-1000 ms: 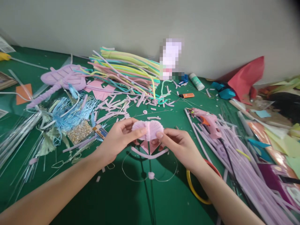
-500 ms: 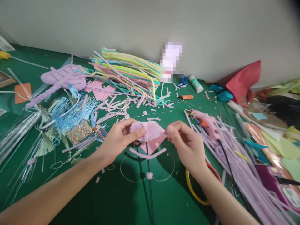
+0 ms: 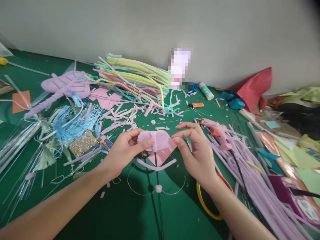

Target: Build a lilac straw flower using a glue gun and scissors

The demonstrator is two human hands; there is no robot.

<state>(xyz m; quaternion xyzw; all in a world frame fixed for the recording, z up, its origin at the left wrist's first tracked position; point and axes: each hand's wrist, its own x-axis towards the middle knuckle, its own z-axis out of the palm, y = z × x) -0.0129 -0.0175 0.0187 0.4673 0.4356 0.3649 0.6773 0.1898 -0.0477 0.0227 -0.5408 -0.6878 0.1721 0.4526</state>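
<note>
Near the middle, my left hand (image 3: 126,150) pinches a fuzzy lilac piece (image 3: 161,138) at its left side with thumb and fingers. My right hand (image 3: 196,150) is at the piece's right edge, thumb and index fingertip close together and other fingers raised; whether anything thin is between them is too small to tell. A pink paper (image 3: 161,156) lies behind and below the piece. Under it, a curved lilac strip (image 3: 157,165), a thin wire loop (image 3: 135,189) and a small lilac bead-like roll (image 3: 158,188) show along dark thin rods.
A pink glue gun (image 3: 223,136) and long lilac stems (image 3: 252,180) lie at right, near a yellow ring (image 3: 200,196). Behind are colourful stems (image 3: 140,73), an orange lighter (image 3: 197,105) and a glue stick (image 3: 206,91). Blue tassels (image 3: 67,123) and a lilac fuzzy shape (image 3: 67,85) lie left.
My right hand's fingers have spread and lifted somewhat, while its thumb and index stay at the piece's right edge. The view has shifted slightly. My left hand keeps its hold.
</note>
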